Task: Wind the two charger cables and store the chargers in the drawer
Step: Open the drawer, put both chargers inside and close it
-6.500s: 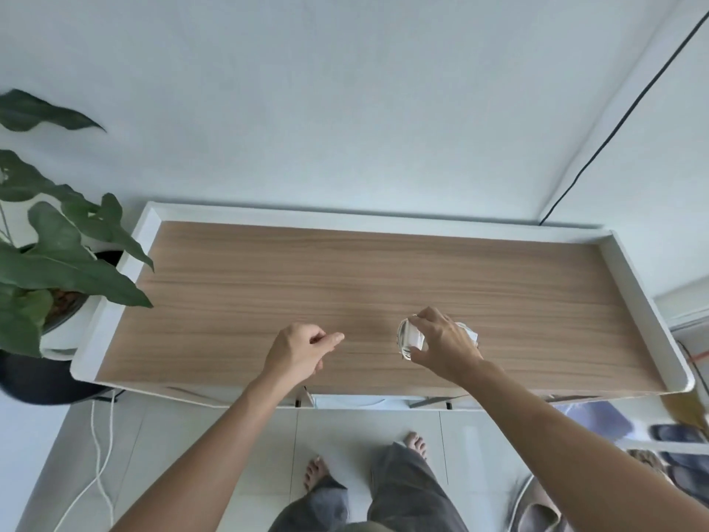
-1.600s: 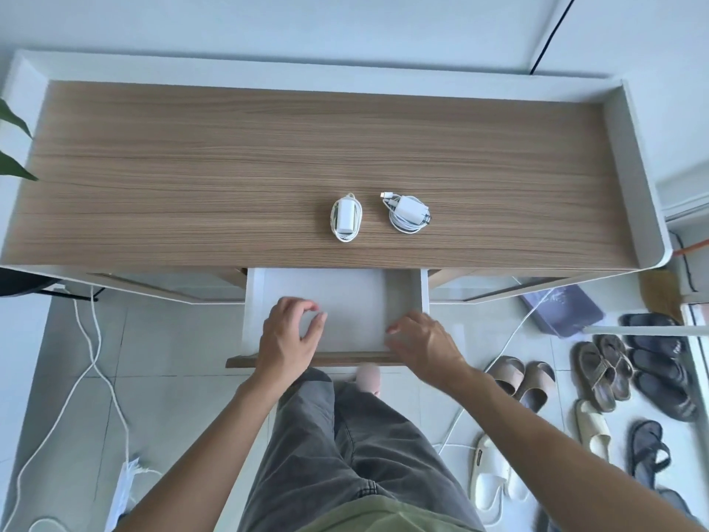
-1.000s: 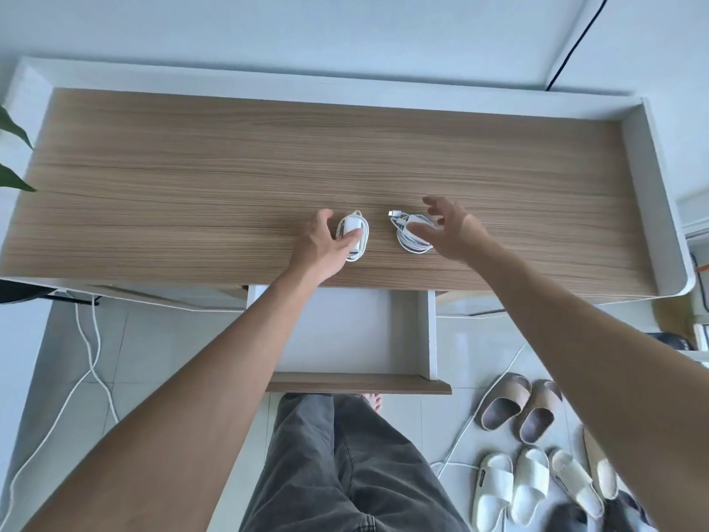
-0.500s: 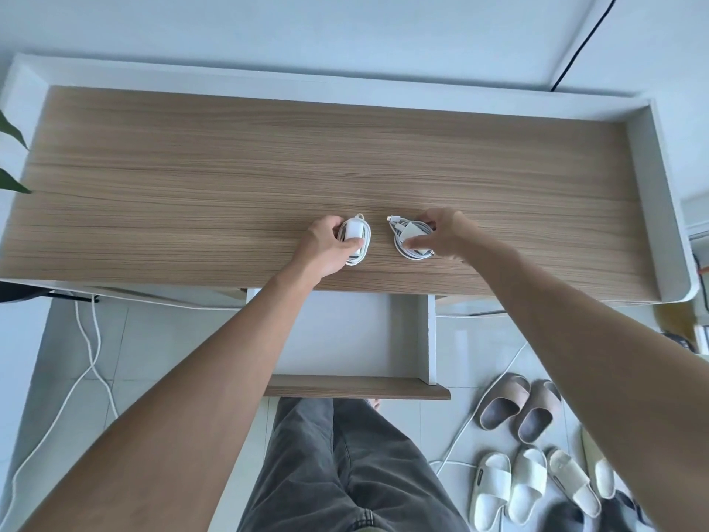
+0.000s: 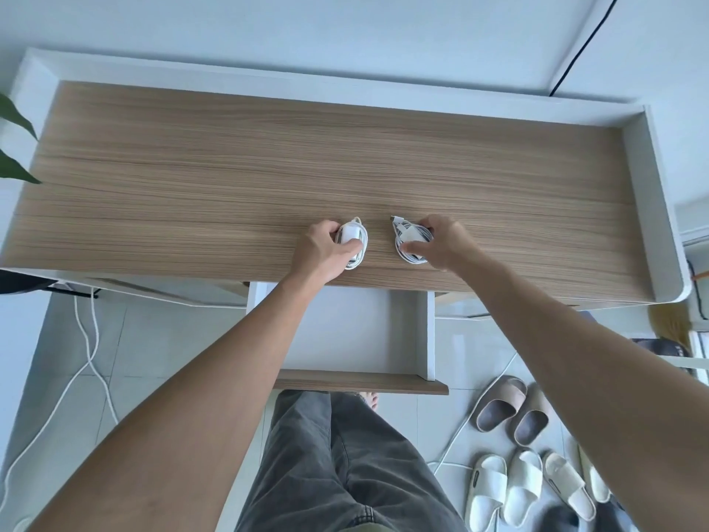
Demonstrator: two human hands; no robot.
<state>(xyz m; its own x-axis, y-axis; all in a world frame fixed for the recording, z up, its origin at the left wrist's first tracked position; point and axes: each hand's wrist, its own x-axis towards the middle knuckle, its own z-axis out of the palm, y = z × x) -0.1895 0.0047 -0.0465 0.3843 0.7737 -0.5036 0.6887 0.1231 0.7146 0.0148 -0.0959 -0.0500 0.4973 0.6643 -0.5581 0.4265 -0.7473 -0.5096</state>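
Each hand (image 5: 320, 249) (image 5: 441, 243) grips a charger (image 5: 351, 234) (image 5: 410, 238) (near desk edge (image 5: 153, 268)).

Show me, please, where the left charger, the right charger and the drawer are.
left charger (image 5: 351, 233), head view, on its white block.
right charger (image 5: 411, 235), head view, on the wound cable over its block.
drawer (image 5: 353, 332), head view, on its bare floor.

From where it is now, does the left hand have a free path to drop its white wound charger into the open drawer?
Probably yes. The left hand already grips the white wound charger, and the open white drawer gapes just below the desktop edge, looking empty.
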